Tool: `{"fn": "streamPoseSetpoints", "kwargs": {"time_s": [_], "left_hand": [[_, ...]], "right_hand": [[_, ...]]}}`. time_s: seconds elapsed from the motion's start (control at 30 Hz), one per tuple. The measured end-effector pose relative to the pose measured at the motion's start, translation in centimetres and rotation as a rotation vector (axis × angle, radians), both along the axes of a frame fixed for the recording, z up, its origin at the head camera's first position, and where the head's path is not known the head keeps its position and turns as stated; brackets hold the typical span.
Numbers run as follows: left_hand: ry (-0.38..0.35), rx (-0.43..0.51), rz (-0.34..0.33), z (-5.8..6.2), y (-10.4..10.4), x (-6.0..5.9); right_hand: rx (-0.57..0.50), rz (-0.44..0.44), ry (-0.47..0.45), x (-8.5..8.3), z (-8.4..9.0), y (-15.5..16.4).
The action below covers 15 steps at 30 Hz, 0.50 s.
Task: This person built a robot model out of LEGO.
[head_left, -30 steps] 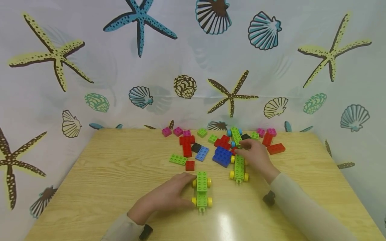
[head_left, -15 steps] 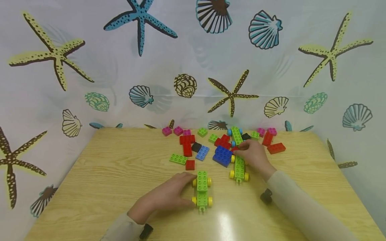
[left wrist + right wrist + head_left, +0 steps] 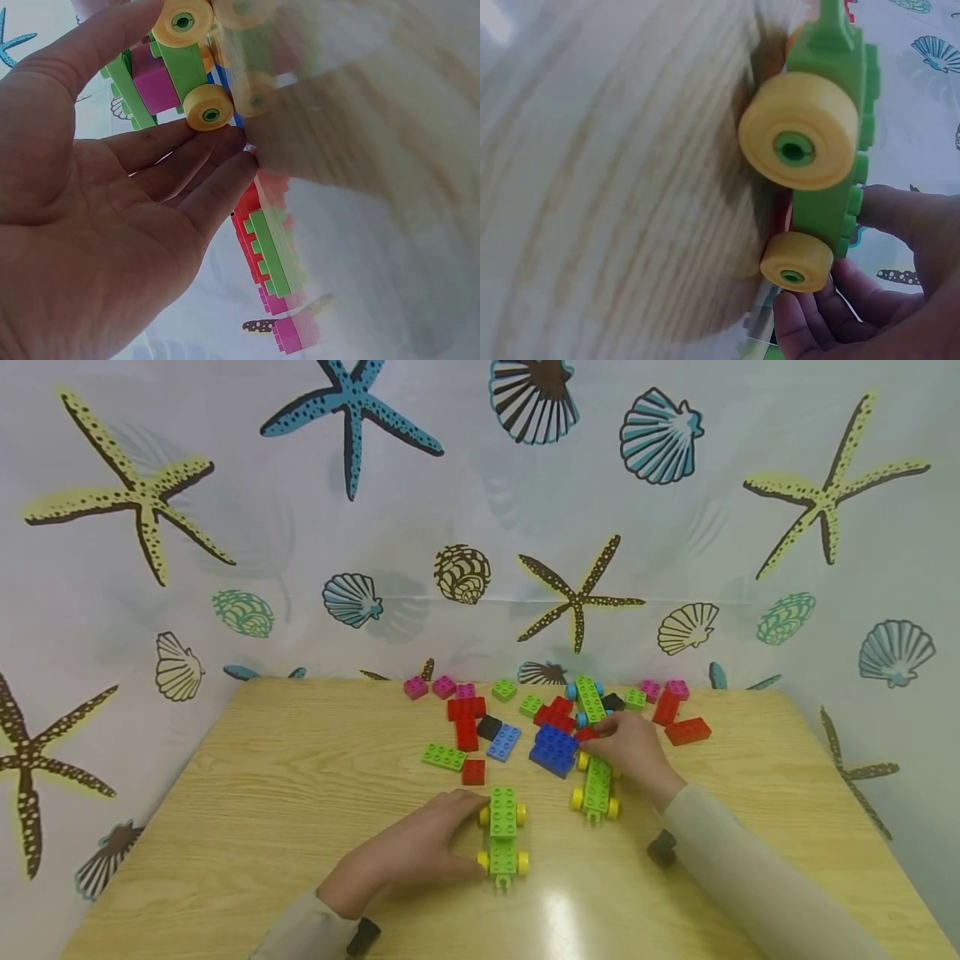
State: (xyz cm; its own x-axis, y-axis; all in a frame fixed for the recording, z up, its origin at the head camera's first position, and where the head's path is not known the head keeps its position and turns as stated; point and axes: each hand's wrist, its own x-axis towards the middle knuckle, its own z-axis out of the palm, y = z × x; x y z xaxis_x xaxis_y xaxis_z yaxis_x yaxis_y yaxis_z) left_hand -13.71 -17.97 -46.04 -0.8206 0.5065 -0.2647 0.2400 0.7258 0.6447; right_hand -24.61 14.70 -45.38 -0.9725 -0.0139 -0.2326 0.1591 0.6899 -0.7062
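Observation:
A green wheeled car [image 3: 504, 833] with yellow wheels stands at the front middle of the wooden table [image 3: 285, 793]. My left hand [image 3: 420, 847] rests against its left side, fingers straight, thumb by the front wheel; the left wrist view shows the fingertips [image 3: 225, 150] touching a yellow wheel [image 3: 208, 109]. A second green car [image 3: 597, 783] stands to the right. My right hand [image 3: 630, 747] grips its far end, with the thumb [image 3: 889, 210] on the studs and curled fingers [image 3: 810, 319] by a wheel. A small red brick [image 3: 586, 734] lies at those fingertips.
Loose bricks crowd the table's far middle: a blue block [image 3: 553, 748], red bricks [image 3: 465, 718], a green plate [image 3: 443, 757], pink bricks [image 3: 415, 687] and a green car with blue wheels [image 3: 588, 699]. A shell-patterned sheet [image 3: 225, 527] hangs behind.
My right hand has drawn back from the far pile to the second green car's far end, and that car has shifted slightly toward me. The left hand and its car have stayed put.

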Motion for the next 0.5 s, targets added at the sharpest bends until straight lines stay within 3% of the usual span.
{"fn": "streamPoseSetpoints", "kwargs": {"time_s": [0.5], "left_hand": [[-0.007, -0.001, -0.001, 0.0, -0.1, 0.0]], "right_hand": [[0.052, -0.01, 0.045, -0.5, -1.2, -0.7]]}}
